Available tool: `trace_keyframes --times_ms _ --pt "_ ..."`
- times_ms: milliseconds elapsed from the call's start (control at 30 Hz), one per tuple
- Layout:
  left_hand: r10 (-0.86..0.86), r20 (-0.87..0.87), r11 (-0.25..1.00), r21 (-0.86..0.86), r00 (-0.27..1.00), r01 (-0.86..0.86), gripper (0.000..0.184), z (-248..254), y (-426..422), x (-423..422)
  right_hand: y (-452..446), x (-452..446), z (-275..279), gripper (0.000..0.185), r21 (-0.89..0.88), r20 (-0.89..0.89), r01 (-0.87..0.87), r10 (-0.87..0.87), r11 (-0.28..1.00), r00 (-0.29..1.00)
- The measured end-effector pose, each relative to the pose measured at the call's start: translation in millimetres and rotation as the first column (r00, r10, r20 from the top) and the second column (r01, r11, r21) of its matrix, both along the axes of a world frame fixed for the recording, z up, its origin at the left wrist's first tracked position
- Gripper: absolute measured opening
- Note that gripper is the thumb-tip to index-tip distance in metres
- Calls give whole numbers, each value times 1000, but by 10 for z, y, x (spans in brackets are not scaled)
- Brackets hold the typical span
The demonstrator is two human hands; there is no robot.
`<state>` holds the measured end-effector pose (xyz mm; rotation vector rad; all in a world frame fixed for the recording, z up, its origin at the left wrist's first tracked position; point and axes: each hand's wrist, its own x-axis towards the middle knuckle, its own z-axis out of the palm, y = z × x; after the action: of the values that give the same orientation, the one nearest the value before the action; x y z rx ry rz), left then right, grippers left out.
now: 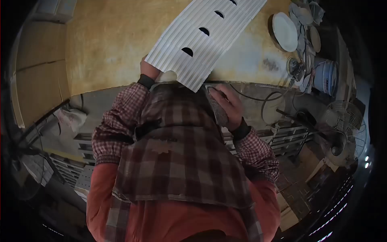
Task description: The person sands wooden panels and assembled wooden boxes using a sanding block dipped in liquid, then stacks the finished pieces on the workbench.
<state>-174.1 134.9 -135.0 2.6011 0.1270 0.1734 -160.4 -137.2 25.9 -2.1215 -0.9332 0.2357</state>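
A long white corrugated sheet [173,44] with a row of dark half-round holes lies slantwise, its near end reaching past the table edge towards my body. My left hand [149,71] is at the sheet's near left corner, and the sheet covers its fingers. A pale rounded piece [169,76] shows at the sheet's near edge. Off the sheet's near right corner, my right hand [229,105] is closed, its fingers curled beside my checked apron [177,161]. A grey, rough-looking thing [219,113] shows against its palm; its kind is unclear.
The sheet lies over a worn yellowish table [109,48]. Cardboard boxes [40,64] stand at the left. A white oval dish [285,32], a blue-and-white bucket [325,76] and assorted clutter are at the right. A dark cable [264,105] hangs near a fan [342,125]; wooden pallets [290,139] lie below.
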Motion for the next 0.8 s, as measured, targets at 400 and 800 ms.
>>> trace_keyframes --times_ms 400,800 --pt "41 137 992 -125 990 -24 27 -145 36 -50 -48 -27 -237 33 -151 435 -10 75 988 897" --pt "91 -43 966 -237 995 -99 26 -128 20 -95 12 23 -103 37 -111 249 -95 120 989 961"
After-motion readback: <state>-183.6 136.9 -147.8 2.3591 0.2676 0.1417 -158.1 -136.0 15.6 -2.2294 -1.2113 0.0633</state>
